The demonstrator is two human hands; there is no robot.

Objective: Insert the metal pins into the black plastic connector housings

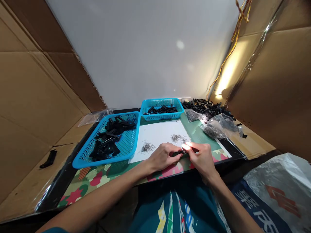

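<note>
A small black part (179, 153) is held low over the front edge of the white sheet (155, 132). My left hand (165, 156) pinches its left end between thumb and fingers. At the part's right end, my right hand (198, 156) is closed, its thumb and forefinger together on something thin and bright that is too small to make out. Two piles of tiny metal pieces lie on the sheet, one pile (147, 147) left of my hands and another pile (178, 138) just beyond them.
Blue baskets with black parts stand left (136, 136) and at the back (162, 117). A heap of black parts (206, 107) and clear bags of metal pieces (213, 131) lie at the right. One black part (50, 158) rests far left. Cardboard walls flank the table.
</note>
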